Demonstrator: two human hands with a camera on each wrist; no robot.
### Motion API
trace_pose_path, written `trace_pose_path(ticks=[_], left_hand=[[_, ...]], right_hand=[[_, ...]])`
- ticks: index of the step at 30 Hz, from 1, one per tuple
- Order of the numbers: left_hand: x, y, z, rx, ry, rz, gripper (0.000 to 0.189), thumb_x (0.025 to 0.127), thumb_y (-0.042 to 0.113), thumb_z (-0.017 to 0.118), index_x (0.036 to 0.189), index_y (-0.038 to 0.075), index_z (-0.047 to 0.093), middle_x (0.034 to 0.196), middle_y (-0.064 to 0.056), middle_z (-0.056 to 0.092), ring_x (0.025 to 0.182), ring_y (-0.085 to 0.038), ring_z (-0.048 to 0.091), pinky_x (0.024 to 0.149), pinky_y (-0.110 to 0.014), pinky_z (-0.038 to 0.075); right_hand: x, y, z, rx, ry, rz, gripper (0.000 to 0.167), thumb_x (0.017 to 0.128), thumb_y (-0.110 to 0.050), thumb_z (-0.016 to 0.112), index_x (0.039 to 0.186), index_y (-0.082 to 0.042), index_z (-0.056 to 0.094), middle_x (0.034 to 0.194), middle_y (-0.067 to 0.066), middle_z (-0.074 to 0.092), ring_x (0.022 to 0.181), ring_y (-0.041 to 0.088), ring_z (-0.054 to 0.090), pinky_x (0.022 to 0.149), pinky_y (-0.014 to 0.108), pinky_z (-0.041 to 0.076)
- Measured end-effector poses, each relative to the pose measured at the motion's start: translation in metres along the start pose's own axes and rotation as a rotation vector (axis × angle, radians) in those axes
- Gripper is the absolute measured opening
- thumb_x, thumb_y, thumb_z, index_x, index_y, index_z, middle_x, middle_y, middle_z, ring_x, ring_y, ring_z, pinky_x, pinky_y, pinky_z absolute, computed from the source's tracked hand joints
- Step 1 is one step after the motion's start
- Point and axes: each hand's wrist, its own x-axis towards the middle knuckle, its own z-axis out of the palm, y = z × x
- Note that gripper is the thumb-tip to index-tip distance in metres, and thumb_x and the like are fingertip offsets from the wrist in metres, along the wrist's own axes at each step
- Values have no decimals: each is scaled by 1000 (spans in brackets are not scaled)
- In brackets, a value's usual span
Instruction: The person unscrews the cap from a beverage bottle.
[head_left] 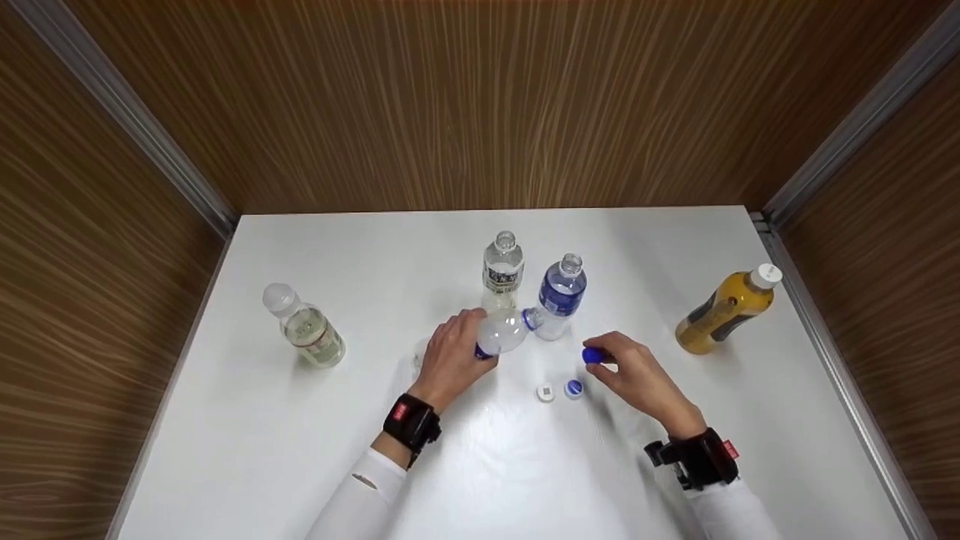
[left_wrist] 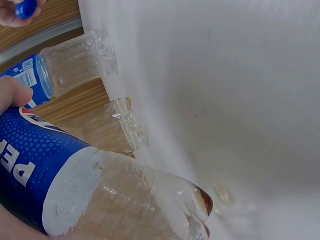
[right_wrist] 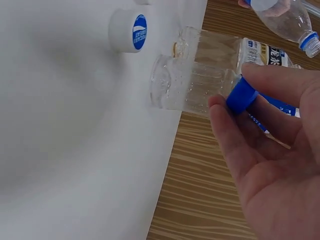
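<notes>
My left hand (head_left: 452, 358) grips a clear plastic bottle (head_left: 504, 331) round its blue label, its uncapped neck tilted toward the right. In the left wrist view that Pepsi bottle (left_wrist: 125, 195) looks drained, with a little brown liquid at its base. A blue bottle cap (head_left: 592, 355) is pinched between thumb and fingers of my right hand (head_left: 637, 375), above the table. Behind the held bottle stand two uncapped clear bottles, one with a white-and-black label (head_left: 503, 271) and one with a blue label (head_left: 562, 291).
A white cap (head_left: 545, 392) and a blue-and-white cap (head_left: 574, 388) lie on the white table (head_left: 495, 480). To the left stands a capped bottle of pale liquid (head_left: 313, 334); to the right, a white-capped bottle of orange drink (head_left: 724, 311). Wood-grain panels (head_left: 480, 105) surround the table.
</notes>
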Motion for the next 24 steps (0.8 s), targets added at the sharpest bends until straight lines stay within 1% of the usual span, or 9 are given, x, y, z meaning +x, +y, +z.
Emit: trace_pose_path(ticks=[5,8,9,11,18,24], left_hand=[[0,-1,-1,-18,35,-8,66,73,17,91,127,4,57,112,-12,70,97,-29,68,84,-43,56],[1,-2,0,-26,57,-12,65,72,17,91,126,4,57,111,-13,70,95,-30,68,83,-44,56],[2,-3,0,-28,62,-14,65,72,17,91,126,4,57,110,-13,71,95,-30,68,82,-44,57],[3,-3,0,-32,68,-16,65,72,16,90,126,4,57,109,-13,70,93,-30,68,81,-45,57],[4,-4,-2,-52,74,-27,67,71,18,92,127,4,56,110,-16,71,94,-33,69,81,-47,57],[3,-6,-1,-63,92,-26,66,71,17,92,126,3,56,109,-16,71,95,-33,70,82,-47,58]], right_hand=[[-5,9,0,-98,-114,69,32,88,1,78,119,6,70,109,14,70,99,27,71,88,45,59],[-7,13,0,-161,-147,86,31,88,0,79,117,4,72,106,12,71,98,26,69,88,46,58],[-8,15,1,-177,-154,79,30,87,0,79,116,4,72,105,12,71,97,26,69,88,46,58],[-9,16,2,-199,-156,74,29,86,1,79,115,4,72,105,12,71,97,26,69,88,47,58],[-12,22,7,-252,-119,44,26,85,0,80,110,3,74,102,10,68,94,26,67,85,47,58],[-14,24,11,-295,-126,59,28,85,-4,80,111,3,73,101,8,64,90,23,64,82,44,57]])
